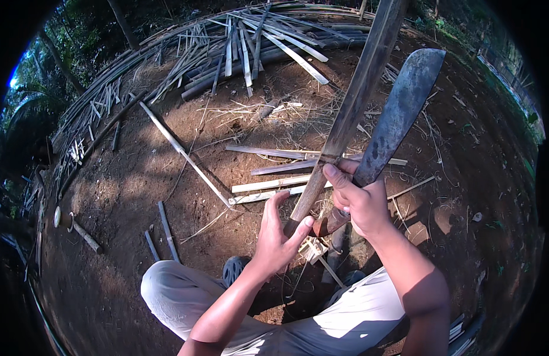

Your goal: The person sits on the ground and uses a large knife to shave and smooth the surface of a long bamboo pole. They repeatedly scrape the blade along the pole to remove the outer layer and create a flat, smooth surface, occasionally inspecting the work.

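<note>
My right hand [366, 204] is closed around a machete [399, 113], its broad, dark-stained blade slanting up and away to the right. The brown handle [332, 222] sticks out below the fist. Against the thumb of the same hand a long split bamboo slat [353, 101] is pinched, rising past the top of the view. My left hand [275, 237] is at the slat's lower end, thumb and fingers spread apart. The slat's end lies between them; whether they touch it is hard to tell.
Several split bamboo strips [271, 184] lie on the dirt ahead, beside a long thin pole [179, 148]. A large heap of bamboo [245, 50] stretches along the far side. At the left lies a mallet-like wooden piece [86, 237]. Pale shavings [313, 250] sit between my knees.
</note>
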Demonstrator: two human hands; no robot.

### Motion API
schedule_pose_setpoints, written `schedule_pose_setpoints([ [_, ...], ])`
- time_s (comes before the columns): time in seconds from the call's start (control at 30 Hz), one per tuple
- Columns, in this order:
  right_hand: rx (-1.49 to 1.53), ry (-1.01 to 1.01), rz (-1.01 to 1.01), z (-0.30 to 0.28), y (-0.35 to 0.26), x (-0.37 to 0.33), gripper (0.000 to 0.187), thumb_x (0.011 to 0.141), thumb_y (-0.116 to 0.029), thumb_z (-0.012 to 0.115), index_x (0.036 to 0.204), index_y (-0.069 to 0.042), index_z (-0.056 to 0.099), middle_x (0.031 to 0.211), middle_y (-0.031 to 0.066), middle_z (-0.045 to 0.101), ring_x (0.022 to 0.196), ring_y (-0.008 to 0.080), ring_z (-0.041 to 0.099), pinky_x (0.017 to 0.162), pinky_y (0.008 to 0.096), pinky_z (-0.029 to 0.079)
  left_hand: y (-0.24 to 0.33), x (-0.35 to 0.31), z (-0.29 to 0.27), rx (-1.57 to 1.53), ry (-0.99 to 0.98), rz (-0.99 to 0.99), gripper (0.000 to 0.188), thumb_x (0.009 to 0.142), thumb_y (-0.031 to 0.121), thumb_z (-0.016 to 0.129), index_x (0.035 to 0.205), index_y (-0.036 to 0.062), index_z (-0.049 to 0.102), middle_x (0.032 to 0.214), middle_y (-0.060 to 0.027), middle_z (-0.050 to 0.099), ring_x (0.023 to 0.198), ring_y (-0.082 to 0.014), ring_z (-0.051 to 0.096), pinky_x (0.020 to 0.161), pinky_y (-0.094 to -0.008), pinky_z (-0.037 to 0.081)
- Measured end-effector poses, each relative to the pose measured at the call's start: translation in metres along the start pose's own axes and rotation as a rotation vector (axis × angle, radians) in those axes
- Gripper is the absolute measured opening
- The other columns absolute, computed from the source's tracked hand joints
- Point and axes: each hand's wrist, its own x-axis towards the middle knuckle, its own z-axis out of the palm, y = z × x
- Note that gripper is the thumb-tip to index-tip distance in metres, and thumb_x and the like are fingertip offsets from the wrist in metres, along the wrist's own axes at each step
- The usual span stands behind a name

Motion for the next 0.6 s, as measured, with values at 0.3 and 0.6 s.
schedule_pose_setpoints([
  [0.3, -0.339, 0.231, -0.371, -0.005, -0.011, 0.011, 0.031, 0.099, -0.029, 0.060, 0.095, 0.000, 0.071, 0.056, -0.0091, 0.046, 0.054, 0.0018, 0.037, 0.050, 0.0236, 0.028, 0.093, 0.084, -0.060, -0.416, -0.194, -0.182, 0.032, 0.102, 0.038, 0.049, 0.093, 0.0072, 0.051, 0.061, 0.0076, 0.036, 0.049, -0.0019, 0.029, 0.042, -0.0211, 0.026],
  [0.6, -1.072, 0.077, -0.622, -0.006, -0.014, -0.004, 0.021, 0.077, -0.016, 0.073, 0.085, -0.007, 0.056, 0.059, 0.0136, 0.061, 0.058, 0.0351, 0.065, 0.052, 0.0442, 0.049, 0.131, 0.038, -0.104, -0.535, -0.430, -0.679, 0.036, 0.103, 0.046, 0.044, 0.088, 0.0132, 0.046, 0.060, 0.0068, 0.030, 0.047, -0.0042, 0.025, 0.042, -0.0232, 0.020],
])
